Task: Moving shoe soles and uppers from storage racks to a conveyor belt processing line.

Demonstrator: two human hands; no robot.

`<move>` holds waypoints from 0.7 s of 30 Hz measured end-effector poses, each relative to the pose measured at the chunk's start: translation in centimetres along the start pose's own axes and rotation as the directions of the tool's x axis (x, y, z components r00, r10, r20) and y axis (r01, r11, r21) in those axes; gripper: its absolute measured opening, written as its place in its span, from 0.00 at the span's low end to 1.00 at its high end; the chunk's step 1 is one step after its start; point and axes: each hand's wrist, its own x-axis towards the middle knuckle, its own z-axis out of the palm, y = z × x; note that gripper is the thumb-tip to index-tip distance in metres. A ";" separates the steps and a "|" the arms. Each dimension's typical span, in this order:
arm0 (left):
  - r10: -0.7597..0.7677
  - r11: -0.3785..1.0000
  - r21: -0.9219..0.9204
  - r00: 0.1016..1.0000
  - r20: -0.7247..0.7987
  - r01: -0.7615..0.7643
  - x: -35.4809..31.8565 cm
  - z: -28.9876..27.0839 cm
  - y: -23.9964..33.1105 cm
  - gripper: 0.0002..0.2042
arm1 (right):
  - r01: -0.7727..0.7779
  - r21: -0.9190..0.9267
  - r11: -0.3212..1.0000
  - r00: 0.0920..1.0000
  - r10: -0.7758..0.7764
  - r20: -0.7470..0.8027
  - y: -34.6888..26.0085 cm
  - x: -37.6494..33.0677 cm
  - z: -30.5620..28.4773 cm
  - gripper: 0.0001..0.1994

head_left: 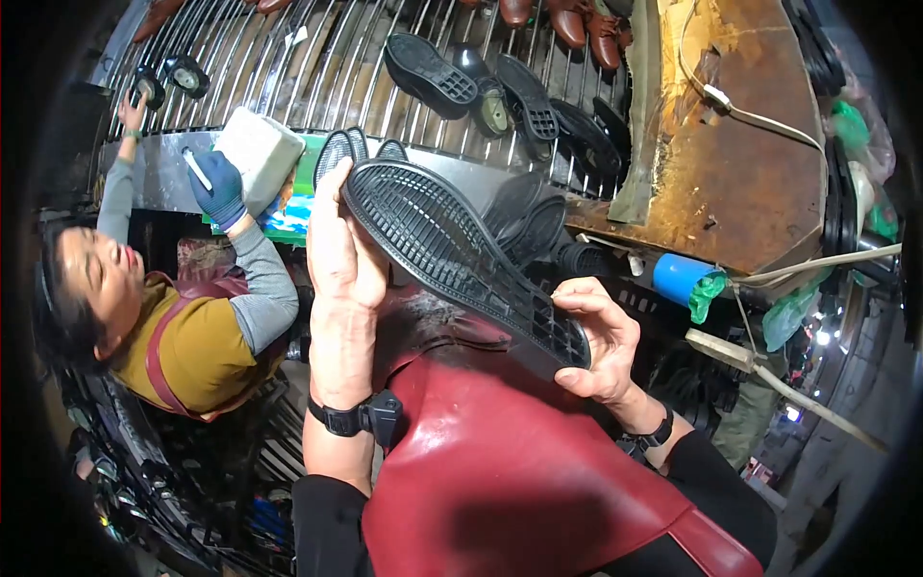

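Observation:
Between my two hands, above my red apron, I hold a black shoe sole (437,226) with its ribbed, hollow inner face turned up. My left hand (341,240) grips the rounded toe end, its thumb along the edge and the other fingers mostly hidden. At the heel end, where the sole has a square grid, my right hand (601,337) pinches the rim between thumb and fingers. Just beyond the sole lie more black soles (538,231), partly covered by it.
A co-worker (183,327) at the left wears a blue glove (219,188) and holds a white pen-like tool. Ahead runs a rack of metal rollers (288,87) carrying soles and brown shoes (567,24). A worn brown board (740,163) and blue cup (681,279) stand right.

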 end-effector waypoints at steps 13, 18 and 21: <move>0.027 0.995 0.100 1.000 -0.002 -0.026 0.1 -1.2 -0.2 0.13 | -0.054 0.108 0.993 0.998 0.056 -0.019 -0.2 0.1 -0.1 0.37; 0.129 0.985 0.101 0.983 0.131 -0.143 -0.7 -1.9 -1.4 0.21 | 0.387 -0.444 0.808 0.917 -0.386 0.097 -1.0 3.0 0.5 0.38; -0.029 0.999 0.028 0.977 0.210 0.024 -1.6 -2.2 -2.3 0.22 | 0.505 -0.532 0.680 0.855 -0.481 0.196 -0.2 4.7 0.7 0.39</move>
